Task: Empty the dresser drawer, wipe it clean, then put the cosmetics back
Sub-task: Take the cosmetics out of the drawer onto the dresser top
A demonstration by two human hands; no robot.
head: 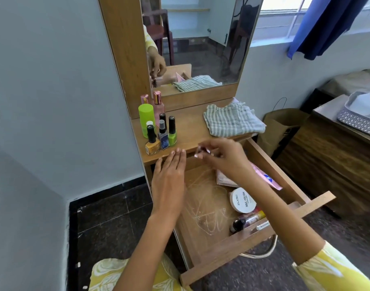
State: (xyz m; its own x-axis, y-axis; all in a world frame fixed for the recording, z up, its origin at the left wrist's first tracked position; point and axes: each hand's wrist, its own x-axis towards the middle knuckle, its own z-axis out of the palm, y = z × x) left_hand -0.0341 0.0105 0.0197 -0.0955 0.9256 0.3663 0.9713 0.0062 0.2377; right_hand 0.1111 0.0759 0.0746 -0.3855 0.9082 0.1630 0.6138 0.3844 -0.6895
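Observation:
The wooden dresser drawer (226, 250) is pulled out, its scratched floor partly bare. Inside lie a white round nail polish remover tub (241, 200), a dark small bottle (246, 222), a pink sachet (268, 179) and a pale flat packet (224, 178). My right hand (222, 156) hovers over the drawer's back, fingers pinched on a small clear item (202, 152), blurred. My left hand (169, 177) lies flat, fingers stretched, at the dresser top's front edge. On the dresser top (192, 127) stand several nail polish bottles (163, 135), a green-capped bottle (146, 117) and pink perfume bottles (158, 103).
A folded striped cloth (232, 120) lies on the right of the dresser top, below the mirror (201, 38). A brown paper bag (280, 127) stands on the floor to the right, beside a dark wooden cabinet (331, 156). The wall (54, 101) is close on the left.

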